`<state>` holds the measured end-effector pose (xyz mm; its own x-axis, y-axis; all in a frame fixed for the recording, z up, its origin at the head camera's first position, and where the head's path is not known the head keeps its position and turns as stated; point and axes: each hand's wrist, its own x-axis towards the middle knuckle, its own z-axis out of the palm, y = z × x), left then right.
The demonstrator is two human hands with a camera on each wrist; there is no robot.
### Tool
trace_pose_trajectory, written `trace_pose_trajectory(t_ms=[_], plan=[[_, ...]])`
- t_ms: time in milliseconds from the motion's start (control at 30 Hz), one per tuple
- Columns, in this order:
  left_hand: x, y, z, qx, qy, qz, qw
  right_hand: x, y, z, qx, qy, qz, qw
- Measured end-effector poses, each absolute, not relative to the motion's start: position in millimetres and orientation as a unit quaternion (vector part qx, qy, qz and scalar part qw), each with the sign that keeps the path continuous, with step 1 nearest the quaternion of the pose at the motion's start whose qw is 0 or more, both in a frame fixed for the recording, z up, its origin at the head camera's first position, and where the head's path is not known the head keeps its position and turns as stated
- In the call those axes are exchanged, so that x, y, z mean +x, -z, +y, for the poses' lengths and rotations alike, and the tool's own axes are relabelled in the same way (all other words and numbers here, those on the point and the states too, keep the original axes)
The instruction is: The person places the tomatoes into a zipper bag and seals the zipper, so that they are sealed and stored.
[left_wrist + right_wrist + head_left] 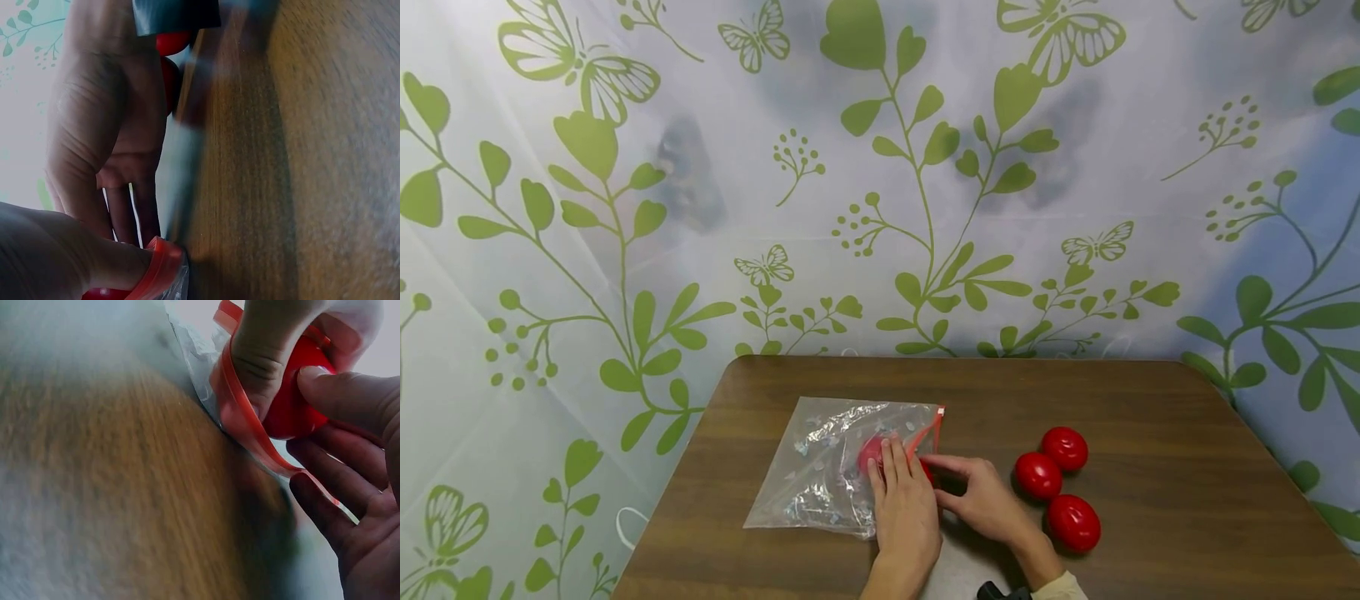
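A clear plastic zip bag (820, 467) with a red zip edge lies flat on the table, its mouth toward the right. One red ball (870, 452) shows through the plastic under the fingertips of my left hand (906, 517). That hand lies over the bag's mouth, fingers stretched across the top, and its thumb (262, 375) reaches inside the red zip edge (240, 412). At the mouth, my right hand (988, 504) holds another glossy red ball (290, 412), thumb on one side and fingers beneath. The far side of this ball is hidden by the left hand.
Three more red balls, a back one (1065, 448), a left one (1038, 476) and a front one (1073, 522), sit on the wooden table (1187, 467) right of the hands. A pale patch (955, 567) shows below the hands. Behind the table hangs a leaf-patterned cloth (880, 208).
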<state>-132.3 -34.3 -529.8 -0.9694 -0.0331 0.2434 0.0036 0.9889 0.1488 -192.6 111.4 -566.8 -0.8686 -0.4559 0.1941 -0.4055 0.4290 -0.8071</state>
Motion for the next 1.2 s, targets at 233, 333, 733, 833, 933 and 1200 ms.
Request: trace_pose_trajectory(t_ms=[233, 333, 733, 833, 933, 1200], plan=[[-131.6, 529.2, -33.0, 0.008, 0.078, -0.990, 0.120, -192.3, 563.9, 103.6, -0.248, 0.470, 0.847, 0.026], [-131.7, 529.1, -33.0, 0.009, 0.075, -0.990, 0.123, -193.1, 563.8, 100.5, -0.252, 0.473, 0.844, 0.017], [-132.3, 528.0, -35.1, 0.013, 0.081, -0.991, 0.108, -193.4, 562.4, 103.1, -0.255, 0.475, 0.842, 0.014], [-132.4, 528.6, -34.9, 0.015, 0.075, -0.991, 0.112, -192.9, 558.7, 107.9, -0.254, 0.493, 0.832, 0.025], [-132.4, 529.4, -34.6, 0.016, 0.070, -0.991, 0.117, -192.5, 553.5, 114.8, -0.247, 0.503, 0.827, 0.035], [-132.8, 531.7, -35.1, 0.010, 0.075, -0.990, 0.119, -189.3, 539.2, 143.1, -0.225, 0.487, 0.843, 0.038]])
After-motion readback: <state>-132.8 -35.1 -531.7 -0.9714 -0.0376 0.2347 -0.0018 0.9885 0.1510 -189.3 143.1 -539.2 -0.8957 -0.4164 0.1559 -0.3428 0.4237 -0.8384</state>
